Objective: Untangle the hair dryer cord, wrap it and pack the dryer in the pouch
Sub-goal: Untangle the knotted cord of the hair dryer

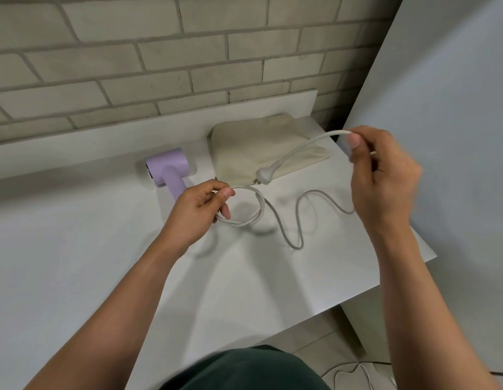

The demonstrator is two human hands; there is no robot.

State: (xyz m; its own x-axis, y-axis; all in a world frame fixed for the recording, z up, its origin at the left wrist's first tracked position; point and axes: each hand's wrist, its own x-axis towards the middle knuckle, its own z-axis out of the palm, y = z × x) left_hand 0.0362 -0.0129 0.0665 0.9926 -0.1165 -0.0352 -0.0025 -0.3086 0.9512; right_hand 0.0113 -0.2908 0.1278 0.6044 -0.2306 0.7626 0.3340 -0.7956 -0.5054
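My left grip (213,202) pinches the limp cord's (284,218) twisted loop, my right grip (365,156) holds near its plug (264,174).

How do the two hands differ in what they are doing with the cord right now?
The left hand sits low near the table, gripping a twisted loop of the cord; the right hand is raised, pinching a single strand near the plug, which dangles over the pouch. The left is beside the hair dryer; the right is far from it. Both grip the same white cord.
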